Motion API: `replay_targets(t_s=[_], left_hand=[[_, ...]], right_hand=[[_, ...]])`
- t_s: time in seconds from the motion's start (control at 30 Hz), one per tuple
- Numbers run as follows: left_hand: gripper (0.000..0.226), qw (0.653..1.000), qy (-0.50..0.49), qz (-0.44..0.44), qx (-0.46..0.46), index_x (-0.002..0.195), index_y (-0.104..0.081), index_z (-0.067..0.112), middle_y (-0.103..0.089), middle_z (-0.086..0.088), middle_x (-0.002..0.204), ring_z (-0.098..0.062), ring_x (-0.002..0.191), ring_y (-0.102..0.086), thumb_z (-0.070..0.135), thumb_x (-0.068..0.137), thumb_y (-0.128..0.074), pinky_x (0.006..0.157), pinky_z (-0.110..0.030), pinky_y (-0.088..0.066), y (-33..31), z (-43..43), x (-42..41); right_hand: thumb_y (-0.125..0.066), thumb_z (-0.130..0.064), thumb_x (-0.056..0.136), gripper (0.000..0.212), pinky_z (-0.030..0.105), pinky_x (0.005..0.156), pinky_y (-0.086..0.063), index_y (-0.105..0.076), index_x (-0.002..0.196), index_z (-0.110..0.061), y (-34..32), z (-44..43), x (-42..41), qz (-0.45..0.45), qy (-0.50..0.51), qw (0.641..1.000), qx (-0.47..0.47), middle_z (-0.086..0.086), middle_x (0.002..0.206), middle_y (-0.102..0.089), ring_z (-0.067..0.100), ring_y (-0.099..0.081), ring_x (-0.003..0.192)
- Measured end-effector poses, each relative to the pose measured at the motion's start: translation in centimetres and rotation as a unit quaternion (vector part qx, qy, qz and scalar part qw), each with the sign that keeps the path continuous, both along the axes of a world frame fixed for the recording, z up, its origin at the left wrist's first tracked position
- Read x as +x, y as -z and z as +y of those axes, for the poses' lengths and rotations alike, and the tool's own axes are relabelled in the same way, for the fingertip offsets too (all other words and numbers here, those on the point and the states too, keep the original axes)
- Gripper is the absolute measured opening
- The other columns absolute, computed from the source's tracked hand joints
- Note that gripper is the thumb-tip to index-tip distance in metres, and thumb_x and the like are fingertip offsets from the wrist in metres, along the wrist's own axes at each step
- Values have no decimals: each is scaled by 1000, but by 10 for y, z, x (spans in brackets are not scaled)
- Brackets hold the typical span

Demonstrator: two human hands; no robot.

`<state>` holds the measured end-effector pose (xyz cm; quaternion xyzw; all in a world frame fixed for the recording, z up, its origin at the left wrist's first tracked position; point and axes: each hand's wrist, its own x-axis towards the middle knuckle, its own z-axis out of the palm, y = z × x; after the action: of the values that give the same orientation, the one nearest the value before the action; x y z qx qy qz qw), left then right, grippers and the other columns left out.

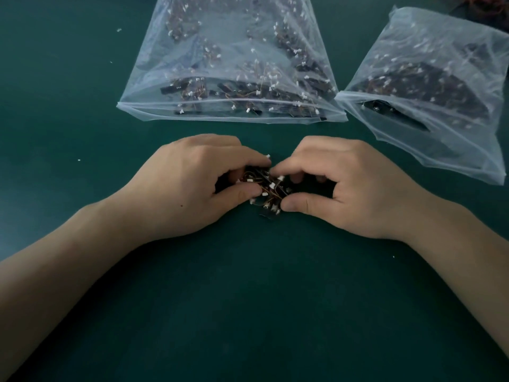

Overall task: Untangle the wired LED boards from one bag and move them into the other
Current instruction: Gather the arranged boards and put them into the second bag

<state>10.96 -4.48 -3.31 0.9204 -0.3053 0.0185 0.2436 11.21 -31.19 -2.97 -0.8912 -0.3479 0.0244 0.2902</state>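
A tangled clump of wired LED boards (pixel 268 190), black boards with thin brown wires and white connectors, lies on the green table between my hands. My left hand (pixel 192 186) pinches the clump's left side with thumb and curled fingers. My right hand (pixel 344 186) pinches its right side the same way. A large clear zip bag (pixel 231 37) with several boards inside lies just beyond my hands. A second clear bag (pixel 440 56), also holding boards, lies at the right with its mouth facing me.
The dark green table (pixel 248 299) spreads wide in front of and to the left of my arms. A few small white specks (pixel 119 30) lie at the left. A dark heap of reddish wires (pixel 484 6) shows at the top right corner.
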Motion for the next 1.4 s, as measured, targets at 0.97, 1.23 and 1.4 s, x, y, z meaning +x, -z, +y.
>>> replay_targets(t_s=[0.97,1.23,1.4], left_hand=[[15,994,-73,-21,-77,88,-77,37,-53,7,65,-16,60,-51,51,85,-73,54,-35,-47,1,2,-2],[14,997,-9,1,-74,93,-79,33,-56,8,62,-16,60,-55,45,87,-76,56,-39,-50,0,4,-1],[17,998,20,-1,-67,99,-80,33,-59,9,68,-14,66,-58,46,90,-74,58,-39,-49,1,4,-1]], right_hand=[[-79,-28,87,14,22,63,-49,-72,99,-25,-9,10,-10,-49,146,988,-8,-23,82,-60,4,-60,74],[-73,-17,93,7,35,65,-53,-78,97,-17,1,5,-3,-98,160,982,3,-8,86,-63,9,-58,70],[-74,-21,97,13,30,69,-51,-81,107,-19,3,7,-4,-68,137,988,14,-6,98,-66,8,-59,76]])
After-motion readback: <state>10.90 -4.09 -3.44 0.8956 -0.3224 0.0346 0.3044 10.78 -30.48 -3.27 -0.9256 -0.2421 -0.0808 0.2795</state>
